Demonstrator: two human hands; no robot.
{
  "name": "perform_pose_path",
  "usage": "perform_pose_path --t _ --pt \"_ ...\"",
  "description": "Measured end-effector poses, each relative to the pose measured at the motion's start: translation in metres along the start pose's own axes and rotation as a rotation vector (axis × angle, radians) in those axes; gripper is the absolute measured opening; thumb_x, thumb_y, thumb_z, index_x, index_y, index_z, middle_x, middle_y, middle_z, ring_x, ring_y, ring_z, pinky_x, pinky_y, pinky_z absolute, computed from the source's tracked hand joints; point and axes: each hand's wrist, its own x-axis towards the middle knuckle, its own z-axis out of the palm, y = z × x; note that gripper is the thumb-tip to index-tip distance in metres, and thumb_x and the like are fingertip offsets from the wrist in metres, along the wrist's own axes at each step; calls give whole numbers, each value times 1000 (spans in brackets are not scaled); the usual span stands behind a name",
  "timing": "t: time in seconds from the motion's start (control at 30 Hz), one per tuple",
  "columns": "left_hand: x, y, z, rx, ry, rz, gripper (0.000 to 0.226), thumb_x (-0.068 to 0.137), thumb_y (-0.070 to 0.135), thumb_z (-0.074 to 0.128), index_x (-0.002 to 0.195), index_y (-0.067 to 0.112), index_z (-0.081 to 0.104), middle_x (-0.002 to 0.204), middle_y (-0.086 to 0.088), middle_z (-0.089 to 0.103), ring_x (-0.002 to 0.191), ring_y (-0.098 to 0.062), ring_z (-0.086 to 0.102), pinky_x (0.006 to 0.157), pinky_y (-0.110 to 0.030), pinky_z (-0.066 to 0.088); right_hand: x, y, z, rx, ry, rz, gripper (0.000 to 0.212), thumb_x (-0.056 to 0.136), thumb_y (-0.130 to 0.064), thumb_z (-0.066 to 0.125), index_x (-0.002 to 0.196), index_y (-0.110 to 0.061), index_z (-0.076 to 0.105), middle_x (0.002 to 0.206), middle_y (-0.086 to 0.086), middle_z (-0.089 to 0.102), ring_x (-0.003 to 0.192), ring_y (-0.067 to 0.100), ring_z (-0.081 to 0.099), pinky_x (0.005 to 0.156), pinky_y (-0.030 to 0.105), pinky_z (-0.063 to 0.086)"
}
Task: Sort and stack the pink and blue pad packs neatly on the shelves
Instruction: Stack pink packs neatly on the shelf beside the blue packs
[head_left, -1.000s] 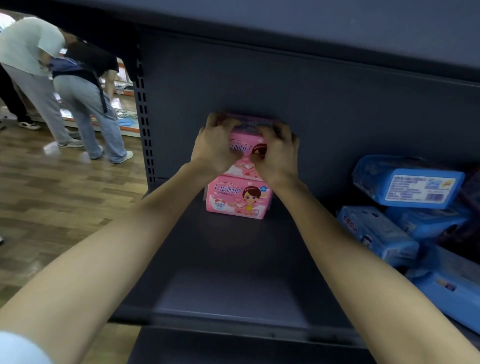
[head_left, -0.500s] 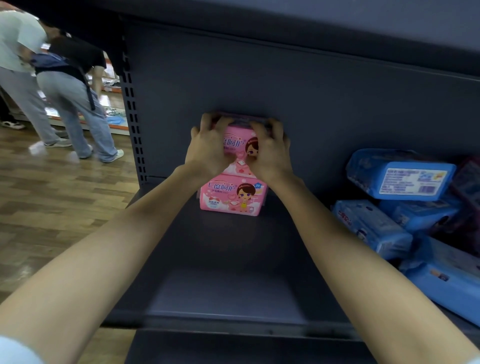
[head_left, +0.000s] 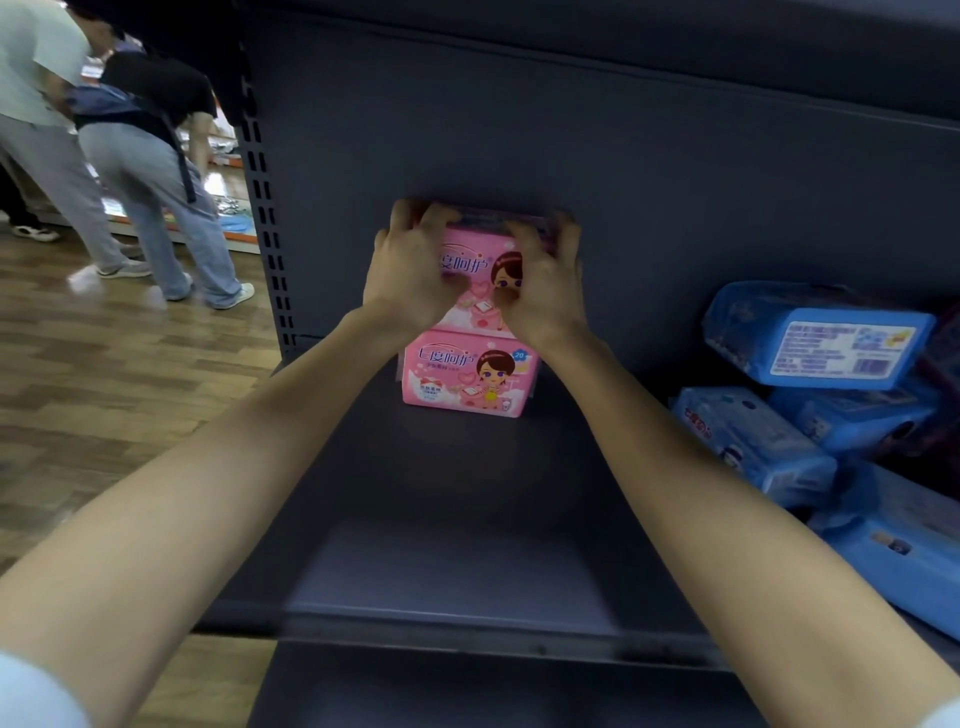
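Note:
Two pink pad packs stand stacked against the back wall of the dark shelf (head_left: 467, 561). The lower pink pack (head_left: 467, 376) sits on the shelf floor. My left hand (head_left: 408, 270) and my right hand (head_left: 545, 280) grip the upper pink pack (head_left: 480, 260) from its two sides, fingers curled over its top edge. A loose pile of blue pad packs (head_left: 826, 353) lies at the right end of the shelf, tilted at different angles.
The perforated shelf upright (head_left: 262, 218) marks the shelf's left edge. Beyond it, two people (head_left: 135, 156) stand bent over on the wooden floor (head_left: 104, 395). The shelf's front lip (head_left: 467, 631) runs below my forearms.
The upper pink pack's front now faces me squarely on the lower one. Both hands stay on its sides, fingers shifted slightly over the top.

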Motion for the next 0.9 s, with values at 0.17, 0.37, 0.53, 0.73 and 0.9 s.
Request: perform_pose_path --t 0.17,0.37,0.53,0.73,0.9 --pt "0 0 1 3 2 -4 61 78 13 69 133 15 45 139 -12 34 121 -36 43 101 -38 40 1 2 2 -17 11 2 62 86 -9 62 141 -19 37 152 13 10 135 39 24 109 37 31" --pt "1 2 5 0 0 -2 61 77 14 70 133 16 46 139 -12 35 119 -36 44 98 -40 42 0 5 0 -26 23 18 62 85 -8 62 141 -18 37 152 13 13 135 40 23 109 38 31" --pt "3 2 4 24 -9 -3 60 78 15 70 132 16 45 138 -11 34 118 -37 43 96 -43 43 1 3 3 -32 31 24 66 84 -6 63 143 -20 34 151 11 14 134 38 23 106 37 33" --pt "-2 6 1 91 -49 -6 59 83 19 66 136 19 39 141 -9 30 119 -38 37 92 -45 43 0 1 4 -82 17 75 67 84 -10 64 142 -23 33 150 10 15 134 37 20 104 50 38" --pt "-4 16 -6 337 -98 26 60 86 24 62 138 17 34 142 -11 30 127 -40 29 99 -49 37 -4 1 -13 -179 -26 93 64 87 -22 62 143 -24 30 150 9 18 138 36 15 108 57 29"
